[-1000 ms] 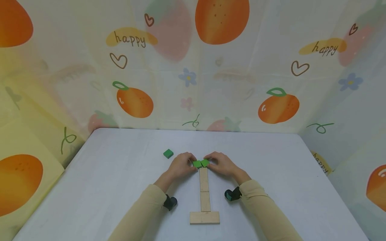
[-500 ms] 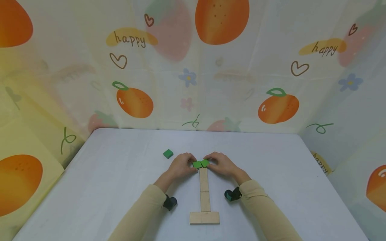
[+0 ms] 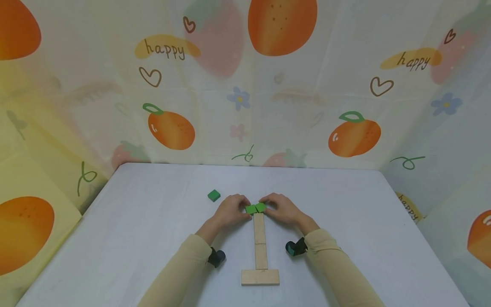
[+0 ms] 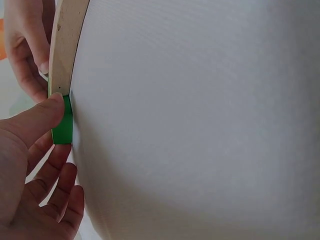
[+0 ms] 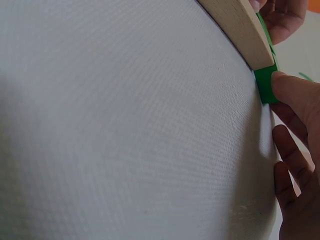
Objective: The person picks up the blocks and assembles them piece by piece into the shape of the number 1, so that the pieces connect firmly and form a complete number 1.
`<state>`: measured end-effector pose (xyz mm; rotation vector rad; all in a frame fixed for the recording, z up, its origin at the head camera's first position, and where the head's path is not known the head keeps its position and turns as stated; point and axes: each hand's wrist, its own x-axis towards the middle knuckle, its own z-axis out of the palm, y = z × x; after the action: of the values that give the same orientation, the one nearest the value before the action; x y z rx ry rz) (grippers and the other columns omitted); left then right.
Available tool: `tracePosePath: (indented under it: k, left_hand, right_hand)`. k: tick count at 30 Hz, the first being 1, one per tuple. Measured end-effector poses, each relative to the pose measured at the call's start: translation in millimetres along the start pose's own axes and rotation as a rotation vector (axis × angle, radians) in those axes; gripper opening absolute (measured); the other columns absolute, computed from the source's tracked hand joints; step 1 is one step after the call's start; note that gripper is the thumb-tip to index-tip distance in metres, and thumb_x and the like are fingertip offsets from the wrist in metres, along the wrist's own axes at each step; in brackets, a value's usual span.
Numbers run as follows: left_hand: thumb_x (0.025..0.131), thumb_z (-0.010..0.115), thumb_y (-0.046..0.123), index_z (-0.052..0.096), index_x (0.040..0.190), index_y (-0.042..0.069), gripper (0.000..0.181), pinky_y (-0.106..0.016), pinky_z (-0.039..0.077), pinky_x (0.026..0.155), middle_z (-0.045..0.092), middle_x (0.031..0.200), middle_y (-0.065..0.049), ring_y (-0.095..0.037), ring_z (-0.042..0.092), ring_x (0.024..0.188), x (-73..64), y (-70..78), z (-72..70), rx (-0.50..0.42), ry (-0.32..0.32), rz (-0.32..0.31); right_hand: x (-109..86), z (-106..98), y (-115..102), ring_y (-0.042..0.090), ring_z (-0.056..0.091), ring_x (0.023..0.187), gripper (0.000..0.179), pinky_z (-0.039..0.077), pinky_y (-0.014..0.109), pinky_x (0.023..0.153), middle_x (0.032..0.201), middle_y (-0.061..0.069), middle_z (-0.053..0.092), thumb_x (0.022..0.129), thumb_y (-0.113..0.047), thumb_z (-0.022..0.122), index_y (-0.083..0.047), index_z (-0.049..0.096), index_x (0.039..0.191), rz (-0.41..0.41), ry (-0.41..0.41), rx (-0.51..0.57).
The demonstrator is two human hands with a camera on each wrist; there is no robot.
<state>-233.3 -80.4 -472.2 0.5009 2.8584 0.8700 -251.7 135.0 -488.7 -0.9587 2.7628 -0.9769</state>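
Observation:
Two small green blocks lie side by side at the far end of a line of wooden blocks. My left hand (image 3: pixel 232 210) pinches the left green block (image 3: pixel 251 209) between thumb and fingers. On the other side, my right hand (image 3: pixel 283 209) pinches the right green block (image 3: pixel 261 207). The two blocks meet at a slight angle above the end of the upper plain wooden block (image 3: pixel 259 229). In the left wrist view the thumb presses the near face of the green block (image 4: pixel 63 125), right against the wood. The right wrist view shows the thumb on the other green block (image 5: pixel 265 85).
A second upright plain block (image 3: pixel 261 256) continues the line toward me, ending at a crosswise wooden block (image 3: pixel 260 277). One more green block (image 3: pixel 214 195) lies apart at the back left on the white table (image 3: pixel 326 192). A fruit-printed cloth (image 3: pixel 287 119) hangs behind.

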Motion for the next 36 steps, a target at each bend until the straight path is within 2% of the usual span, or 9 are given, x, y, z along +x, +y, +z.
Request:
tracePosePath:
  k: [14,26,33,36]
  left_hand:
    - [0.073,0.077,0.023,0.065,0.098,0.012,0.03,-0.033,0.045,0.08,0.062,0.093,0.001,-0.014,0.054,0.087,1.3,-1.3,-0.7,-0.005,-0.012,-0.007]
    - [0.073,0.077,0.023,0.063,0.103,0.012,0.035,-0.033,0.044,0.083,0.061,0.097,0.001,-0.014,0.054,0.09,1.2,-1.1,-0.8,-0.016,-0.029,-0.009]
    - [0.073,0.077,0.02,0.06,0.109,0.012,0.04,-0.033,0.045,0.085,0.06,0.105,-0.002,-0.017,0.055,0.097,-0.4,-1.0,-6.3,-0.055,-0.071,-0.023]
    - [0.073,0.077,0.02,0.06,0.11,0.012,0.041,-0.032,0.046,0.083,0.059,0.107,-0.002,-0.018,0.055,0.097,-1.5,-0.7,-9.9,-0.066,-0.065,-0.024]
  right_hand:
    - [0.5,1.1,-0.7,0.024,0.055,0.106,0.029,0.043,0.04,0.091,0.112,0.007,0.062,0.085,-0.014,0.065,-0.008,0.061,0.114,-0.014,0.006,0.003]
    - [0.8,0.4,0.1,0.024,0.055,0.108,0.03,0.042,0.04,0.094,0.113,0.007,0.062,0.085,-0.013,0.065,-0.008,0.061,0.114,0.005,-0.002,0.004]
    - [0.9,0.6,0.5,0.023,0.055,0.109,0.031,0.042,0.04,0.094,0.114,0.006,0.061,0.085,-0.014,0.064,-0.008,0.06,0.115,0.009,-0.005,0.003]
    - [0.9,0.6,0.8,0.023,0.054,0.109,0.031,0.042,0.039,0.094,0.114,0.006,0.061,0.085,-0.014,0.064,-0.008,0.06,0.116,0.007,-0.007,0.001]
